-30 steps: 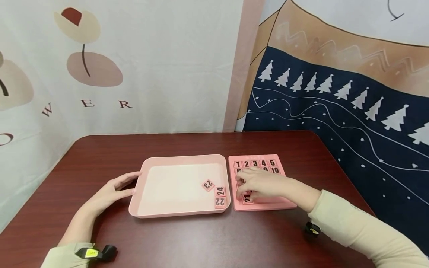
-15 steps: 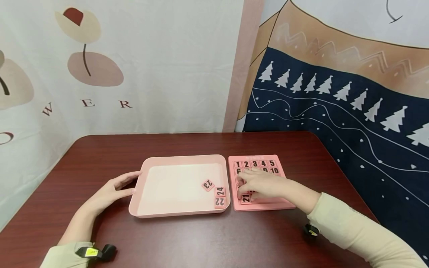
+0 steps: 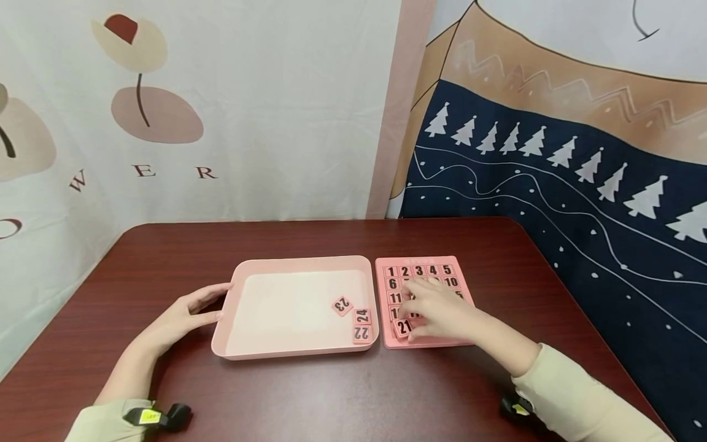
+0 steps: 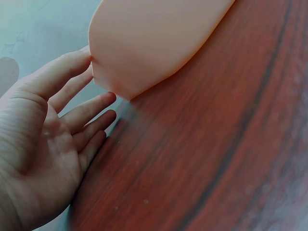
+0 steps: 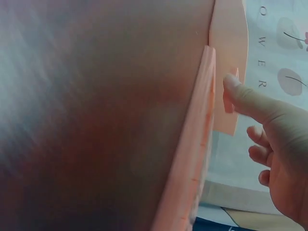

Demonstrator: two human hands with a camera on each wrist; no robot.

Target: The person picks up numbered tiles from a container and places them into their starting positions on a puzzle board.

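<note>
My right hand (image 3: 439, 312) pinches a pink number tile marked 21 (image 3: 404, 328) over the lower left corner of the pink number board (image 3: 389, 339). In the right wrist view, that tile (image 5: 228, 100) stands clear of the board's edge (image 5: 185, 154), under the thumb, while the other fingers curl loosely. The hand hides several of the board's numbers. My left hand (image 3: 178, 320) touches the left rim of the pale pink tray (image 3: 301, 264) with extended fingers. In the left wrist view, the thumb meets the tray wall (image 4: 139, 43) and the lower fingers reach out beside it.
Three loose tiles lie in the tray's right part: 23 (image 3: 342, 305), 24 (image 3: 361, 316) and 22 (image 3: 361, 333). Tray and board lie side by side on a dark red wooden table (image 3: 309, 399). Printed cloths (image 3: 287, 123) hang behind it.
Tile 21 has turned from sideways to nearly upright, and now looks raised from the board. My right hand has shifted slightly right, uncovering numbers at the board's left. My left hand stays put.
</note>
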